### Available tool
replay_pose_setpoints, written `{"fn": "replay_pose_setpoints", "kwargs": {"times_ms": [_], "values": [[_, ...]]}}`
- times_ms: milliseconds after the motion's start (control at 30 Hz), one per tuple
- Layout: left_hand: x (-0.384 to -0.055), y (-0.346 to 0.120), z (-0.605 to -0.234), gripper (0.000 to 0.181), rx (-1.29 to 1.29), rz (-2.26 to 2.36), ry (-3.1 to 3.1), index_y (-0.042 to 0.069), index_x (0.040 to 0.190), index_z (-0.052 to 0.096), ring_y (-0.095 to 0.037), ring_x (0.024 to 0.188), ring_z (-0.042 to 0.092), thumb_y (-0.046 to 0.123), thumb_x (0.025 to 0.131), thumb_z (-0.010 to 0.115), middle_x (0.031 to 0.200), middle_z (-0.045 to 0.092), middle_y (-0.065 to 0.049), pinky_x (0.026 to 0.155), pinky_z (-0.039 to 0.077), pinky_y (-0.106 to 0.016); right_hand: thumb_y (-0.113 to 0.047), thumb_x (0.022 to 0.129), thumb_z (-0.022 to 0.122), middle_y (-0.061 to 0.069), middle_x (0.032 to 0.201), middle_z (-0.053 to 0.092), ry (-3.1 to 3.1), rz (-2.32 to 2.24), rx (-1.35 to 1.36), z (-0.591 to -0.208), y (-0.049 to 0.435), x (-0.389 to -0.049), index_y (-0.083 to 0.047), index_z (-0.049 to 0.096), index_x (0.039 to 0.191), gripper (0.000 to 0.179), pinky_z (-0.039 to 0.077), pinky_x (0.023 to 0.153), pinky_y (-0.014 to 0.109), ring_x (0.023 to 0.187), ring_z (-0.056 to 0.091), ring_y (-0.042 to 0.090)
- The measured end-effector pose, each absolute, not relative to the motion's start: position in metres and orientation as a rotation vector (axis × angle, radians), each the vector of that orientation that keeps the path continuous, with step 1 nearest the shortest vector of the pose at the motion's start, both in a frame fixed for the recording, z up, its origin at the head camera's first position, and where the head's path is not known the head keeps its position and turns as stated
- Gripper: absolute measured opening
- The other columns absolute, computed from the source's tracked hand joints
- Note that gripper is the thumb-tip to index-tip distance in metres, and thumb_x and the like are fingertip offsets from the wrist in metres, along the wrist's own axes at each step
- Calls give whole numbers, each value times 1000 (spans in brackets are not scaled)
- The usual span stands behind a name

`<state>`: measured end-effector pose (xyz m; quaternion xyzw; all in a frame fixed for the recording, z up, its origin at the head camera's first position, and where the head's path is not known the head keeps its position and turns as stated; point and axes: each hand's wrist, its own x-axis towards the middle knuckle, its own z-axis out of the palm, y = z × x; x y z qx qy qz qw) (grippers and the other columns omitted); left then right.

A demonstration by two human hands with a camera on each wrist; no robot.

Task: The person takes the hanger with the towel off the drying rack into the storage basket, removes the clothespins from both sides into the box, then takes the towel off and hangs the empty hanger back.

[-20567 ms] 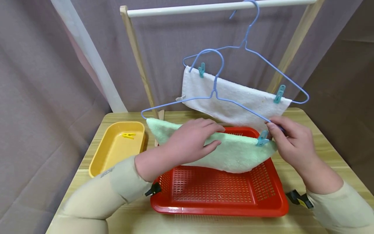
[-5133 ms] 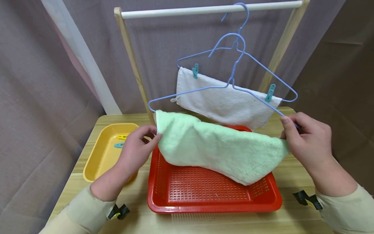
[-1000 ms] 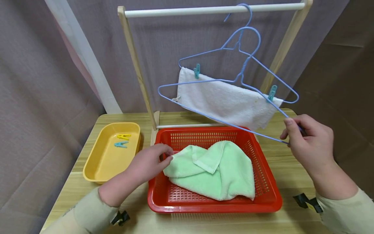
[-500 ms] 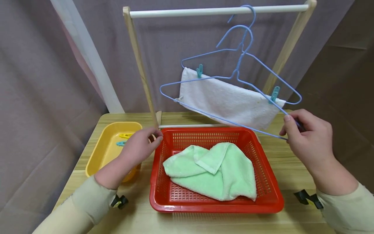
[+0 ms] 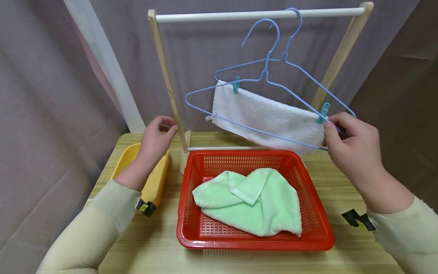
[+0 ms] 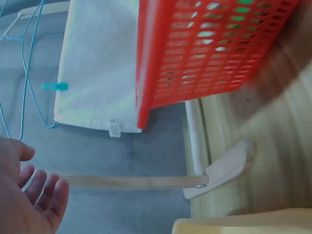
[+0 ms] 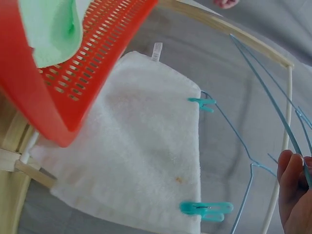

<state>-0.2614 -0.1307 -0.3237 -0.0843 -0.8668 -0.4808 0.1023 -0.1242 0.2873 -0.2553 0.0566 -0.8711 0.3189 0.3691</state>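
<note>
My right hand [image 5: 354, 142] grips the right end of a blue wire hanger [image 5: 291, 91], which carries no cloth and is held up in front of the rack. My left hand [image 5: 155, 139] is raised beside the rack's left post, fingers loosely bent around nothing. A light green towel [image 5: 253, 201] lies crumpled in the red plastic basket [image 5: 254, 243]. Behind the held hanger, a white towel [image 5: 263, 114] hangs from a second blue hanger [image 5: 309, 78] on the rack's bar, fastened by two teal clothespins [image 5: 236, 84]; the right wrist view shows both teal clips [image 7: 207, 209].
A wooden rack with a white top bar [image 5: 222, 16] stands at the back of the wooden table [image 5: 164, 243]. The yellow tray [image 5: 161, 182] sits at the left, partly hidden under my left forearm. Grey-brown curtains [image 5: 44, 95] surround the table.
Earlier the green towel was on the held hanger, with a teal clip on it; now it lies in the basket. Lately my left hand has risen away from the basket, and the hanger has moved up and left.
</note>
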Motion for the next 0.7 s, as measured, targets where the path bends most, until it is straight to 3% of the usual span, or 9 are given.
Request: {"fn": "replay_pose_setpoints", "kwargs": {"times_ms": [200,333,600,700], "values": [[-280,-124,-312,44,-204,-1552,-2423,11,135,49,-19,117,55,25,97,65,128,55,-4,94,51,-35,-18,96,54,-28,64,52,-2231,803,160,-246,280,-138,-2,68,87,23,35,52,13,53,43,-1],[-293,-118,-309,58,-198,-1606,-2376,22,147,38,-15,124,52,26,96,66,139,50,0,98,49,-32,-22,97,52,-28,64,52,-2228,805,147,-241,276,-151,-2,68,89,27,35,53,14,56,47,-3],[-310,-110,-313,69,-215,-1607,-2362,41,154,24,-15,131,48,24,99,62,150,43,2,100,49,-35,-30,99,49,-2,75,58,-2260,819,122,-232,263,-174,-3,68,97,33,40,58,16,62,51,-1],[-312,-109,-315,69,-203,-1582,-2393,44,154,20,-15,133,47,24,101,59,152,41,4,100,49,-36,-32,99,49,-1,76,58,-2250,829,116,-229,259,-182,-3,67,97,34,40,58,18,63,50,3]]}}
